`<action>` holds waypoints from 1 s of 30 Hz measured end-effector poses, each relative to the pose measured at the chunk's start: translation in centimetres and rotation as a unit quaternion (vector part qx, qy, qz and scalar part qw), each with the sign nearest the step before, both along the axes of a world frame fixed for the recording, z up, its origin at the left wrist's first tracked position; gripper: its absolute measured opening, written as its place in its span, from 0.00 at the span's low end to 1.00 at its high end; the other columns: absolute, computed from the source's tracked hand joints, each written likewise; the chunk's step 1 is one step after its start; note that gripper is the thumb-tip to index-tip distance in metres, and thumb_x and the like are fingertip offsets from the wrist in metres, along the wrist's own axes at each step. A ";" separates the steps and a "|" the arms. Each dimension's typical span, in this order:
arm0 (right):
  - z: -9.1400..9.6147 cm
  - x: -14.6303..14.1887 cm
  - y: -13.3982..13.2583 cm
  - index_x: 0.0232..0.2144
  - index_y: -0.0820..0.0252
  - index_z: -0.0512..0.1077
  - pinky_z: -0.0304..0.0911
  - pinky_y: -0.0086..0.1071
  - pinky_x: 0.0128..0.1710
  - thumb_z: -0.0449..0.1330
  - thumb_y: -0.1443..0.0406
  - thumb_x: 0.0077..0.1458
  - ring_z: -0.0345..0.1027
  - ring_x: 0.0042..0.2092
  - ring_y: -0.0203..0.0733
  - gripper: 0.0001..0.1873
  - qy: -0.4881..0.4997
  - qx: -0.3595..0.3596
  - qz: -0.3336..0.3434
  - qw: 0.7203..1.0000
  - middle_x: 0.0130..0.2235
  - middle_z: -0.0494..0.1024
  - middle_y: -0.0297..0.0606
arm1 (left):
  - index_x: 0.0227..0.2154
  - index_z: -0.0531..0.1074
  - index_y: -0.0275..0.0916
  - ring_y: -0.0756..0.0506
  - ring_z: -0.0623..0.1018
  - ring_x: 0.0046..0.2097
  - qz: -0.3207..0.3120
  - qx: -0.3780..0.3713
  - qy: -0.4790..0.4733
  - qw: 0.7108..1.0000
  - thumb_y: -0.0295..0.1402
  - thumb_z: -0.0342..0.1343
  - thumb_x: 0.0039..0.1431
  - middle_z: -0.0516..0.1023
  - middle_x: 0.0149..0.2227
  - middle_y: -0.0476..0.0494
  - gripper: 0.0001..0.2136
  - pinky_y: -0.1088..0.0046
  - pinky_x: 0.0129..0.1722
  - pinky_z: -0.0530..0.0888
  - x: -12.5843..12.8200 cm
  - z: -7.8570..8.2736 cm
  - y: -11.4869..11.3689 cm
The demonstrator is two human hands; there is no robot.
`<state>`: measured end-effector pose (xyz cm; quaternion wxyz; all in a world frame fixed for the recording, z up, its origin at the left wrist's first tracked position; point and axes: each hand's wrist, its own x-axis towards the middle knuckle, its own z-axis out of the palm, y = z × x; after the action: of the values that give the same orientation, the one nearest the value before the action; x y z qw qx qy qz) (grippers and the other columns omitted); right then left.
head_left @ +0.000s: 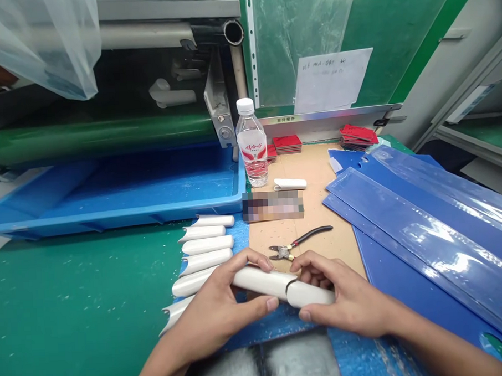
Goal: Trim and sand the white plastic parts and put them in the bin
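Note:
My left hand grips a long white plastic shell, thumb in front and fingers behind. A shorter white plastic shell is pinched in my right hand. The two pieces meet end to end, with a dark curved gap at the joint; I cannot tell whether they are locked together. Left of them, several similar white shells lie in a column, partly hidden by my left hand and forearm. Just beyond my hands rest cutting pliers with black handles, on brown cardboard.
A water bottle stands at the back beside a blue tray under a conveyor. Another white piece lies near the bottle. Red stacked cards sit behind. Clear plastic sleeves cover blue sheets on the right.

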<state>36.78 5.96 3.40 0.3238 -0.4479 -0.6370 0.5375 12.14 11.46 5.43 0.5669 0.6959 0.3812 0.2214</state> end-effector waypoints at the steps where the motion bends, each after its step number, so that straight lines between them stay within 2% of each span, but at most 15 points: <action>1: 0.0 0.1 0.0 0.49 0.51 0.68 0.58 0.31 0.34 0.70 0.66 0.52 0.64 0.35 0.40 0.24 0.007 0.002 -0.004 1.000 0.37 0.73 0.30 | 0.43 0.71 0.47 0.43 0.75 0.45 -0.005 0.014 0.019 1.000 0.40 0.66 0.58 0.75 0.43 0.49 0.13 0.72 0.44 0.68 -0.2 0.2 0.1; 6: 0.0 0.3 0.2 0.48 0.52 0.69 0.58 0.32 0.35 0.69 0.62 0.55 0.65 0.37 0.42 0.20 0.003 0.013 -0.027 1.000 0.37 0.73 0.32 | 0.39 0.74 0.48 0.47 0.76 0.37 -0.015 0.107 0.110 0.988 0.40 0.65 0.58 0.78 0.37 0.53 0.08 0.74 0.38 0.67 -0.5 0.5 0.3; 12: 0.1 0.2 0.3 0.46 0.53 0.70 0.56 0.31 0.33 0.68 0.64 0.55 0.64 0.35 0.40 0.17 -0.008 0.015 -0.028 0.999 0.36 0.73 0.31 | 0.43 0.74 0.48 0.45 0.78 0.44 -0.038 0.167 0.124 0.977 0.36 0.63 0.60 0.79 0.43 0.52 0.09 0.74 0.45 0.68 0.1 0.1 0.1; 17: 0.2 0.2 0.3 0.46 0.53 0.72 0.57 0.31 0.34 0.69 0.64 0.54 0.64 0.36 0.41 0.17 0.008 0.005 -0.031 0.999 0.36 0.72 0.32 | 0.50 0.73 0.52 0.43 0.78 0.49 -0.065 0.163 0.130 0.976 0.29 0.60 0.61 0.80 0.50 0.52 0.16 0.73 0.48 0.67 0.6 -0.3 0.0; 19: 0.2 0.5 0.5 0.47 0.53 0.70 0.59 0.31 0.33 0.68 0.61 0.55 0.65 0.35 0.40 0.18 0.077 -0.035 -0.041 0.996 0.37 0.73 0.34 | 0.50 0.72 0.52 0.44 0.78 0.45 -0.041 0.174 0.139 0.974 0.27 0.60 0.61 0.80 0.47 0.54 0.17 0.74 0.45 0.67 0.6 -0.3 0.0; 21: 0.1 1.1 0.8 0.50 0.53 0.67 0.59 0.30 0.30 0.67 0.58 0.57 0.65 0.32 0.39 0.21 0.179 -0.079 -0.062 0.979 0.39 0.73 0.36 | 0.45 0.73 0.49 0.46 0.76 0.37 0.006 0.184 0.148 0.972 0.32 0.58 0.63 0.79 0.38 0.54 0.09 0.74 0.38 0.66 0.6 -0.3 0.0; 22: 0.0 1.3 1.0 0.52 0.53 0.65 0.60 0.30 0.30 0.67 0.58 0.57 0.65 0.31 0.38 0.24 0.224 -0.090 -0.076 0.968 0.39 0.73 0.36 | 0.41 0.72 0.47 0.47 0.74 0.34 0.033 0.184 0.149 0.971 0.35 0.58 0.64 0.76 0.33 0.54 0.04 0.74 0.35 0.65 0.5 -0.3 0.0; 24: -0.2 1.8 1.4 0.53 0.52 0.63 0.60 0.31 0.31 0.68 0.59 0.55 0.65 0.32 0.39 0.27 0.274 -0.083 -0.106 0.952 0.38 0.72 0.34 | 0.35 0.69 0.44 0.48 0.68 0.30 0.084 0.177 0.137 0.971 0.39 0.57 0.65 0.69 0.28 0.54 0.06 0.74 0.31 0.63 0.5 -0.3 0.0; 26: -0.4 2.1 1.6 0.50 0.52 0.65 0.58 0.30 0.31 0.70 0.61 0.53 0.63 0.31 0.37 0.25 0.272 -0.073 -0.123 0.952 0.33 0.69 0.30 | 0.31 0.66 0.43 0.48 0.65 0.29 0.133 0.161 0.108 0.972 0.38 0.57 0.64 0.65 0.27 0.54 0.08 0.74 0.30 0.62 0.3 -0.5 0.1; 28: -0.7 2.2 1.7 0.41 0.55 0.67 0.54 0.28 0.28 0.71 0.62 0.52 0.59 0.28 0.35 0.19 0.233 -0.071 -0.115 0.963 0.28 0.66 0.28 | 0.29 0.64 0.42 0.49 0.65 0.29 0.172 0.148 0.081 0.971 0.37 0.58 0.63 0.64 0.27 0.54 0.10 0.74 0.30 0.62 0.2 -0.6 0.3; 30: -0.9 2.0 1.7 0.33 0.58 0.67 0.51 0.28 0.25 0.72 0.61 0.51 0.56 0.26 0.33 0.17 0.181 -0.065 -0.094 0.977 0.27 0.65 0.28 | 0.29 0.62 0.42 0.49 0.65 0.28 0.195 0.143 0.066 0.968 0.39 0.59 0.62 0.64 0.27 0.54 0.12 0.74 0.29 0.63 0.0 -0.6 0.4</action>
<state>38.76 7.71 2.48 0.4528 -0.4213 -0.4864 0.6172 12.18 11.85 4.87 0.3807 0.6949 0.5105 0.3340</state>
